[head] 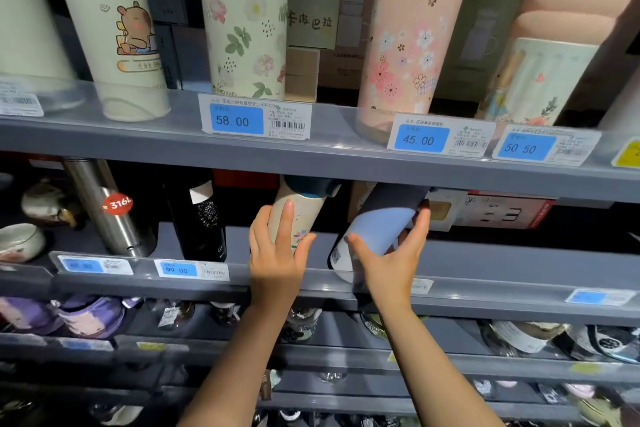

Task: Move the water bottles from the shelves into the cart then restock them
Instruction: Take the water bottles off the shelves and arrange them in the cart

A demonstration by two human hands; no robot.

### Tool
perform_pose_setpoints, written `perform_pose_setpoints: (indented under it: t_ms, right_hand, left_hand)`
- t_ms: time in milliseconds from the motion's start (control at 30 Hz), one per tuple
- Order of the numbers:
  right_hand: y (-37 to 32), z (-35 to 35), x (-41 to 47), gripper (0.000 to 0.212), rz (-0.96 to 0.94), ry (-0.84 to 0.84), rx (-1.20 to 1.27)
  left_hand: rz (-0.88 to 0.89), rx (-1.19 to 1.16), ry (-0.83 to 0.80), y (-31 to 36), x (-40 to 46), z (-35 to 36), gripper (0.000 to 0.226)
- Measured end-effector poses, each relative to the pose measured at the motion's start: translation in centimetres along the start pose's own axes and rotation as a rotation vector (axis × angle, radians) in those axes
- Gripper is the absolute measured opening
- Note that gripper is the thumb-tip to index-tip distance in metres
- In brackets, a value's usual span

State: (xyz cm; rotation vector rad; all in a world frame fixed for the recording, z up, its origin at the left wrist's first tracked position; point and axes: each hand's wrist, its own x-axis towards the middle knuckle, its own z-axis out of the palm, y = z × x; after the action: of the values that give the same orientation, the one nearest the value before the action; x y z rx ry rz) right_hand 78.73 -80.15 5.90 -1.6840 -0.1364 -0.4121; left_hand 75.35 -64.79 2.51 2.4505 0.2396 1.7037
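Head view: left hand [277,253] wraps a cream floral bottle [299,215], index finger laid straight up its side, thumb curled round the right. Right hand [391,260] spread wide, thumb and fingers clasping a blue bottle with dark cap [377,222]. Both bottles tilt right on the middle shelf [485,253], tops tucked under the shelf above, just beside each other.

Brushed-steel flask [110,215] (glossy red sticker [117,204])

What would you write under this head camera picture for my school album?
Left hand grips a cream flowered bottle, right hand a blue bottle, both tilted at the middle shelf.
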Motion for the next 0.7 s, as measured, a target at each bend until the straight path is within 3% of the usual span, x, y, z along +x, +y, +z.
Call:
perform_pose_setpoints:
  t_ms: [267,467,700]
  right_hand:
    - [-0.4,1.0,-1.4,0.101,-0.193,-0.093,-0.143]
    - [0.0,0.5,-1.2,0.103,-0.217,-0.140,-0.214]
    - [0.7,0.9,-1.7,0.097,-0.439,-0.076,-0.364]
  left_hand:
    - [-0.216,0.073,0.023,-0.2,0.3,-0.4,0.072]
    - [-0.158,0.032,-0.006,-0.1,-0.1,-0.7,0.067]
    - [-0.166,-0.037,-0.124,-0.4,-0.5,-1.1,0.077]
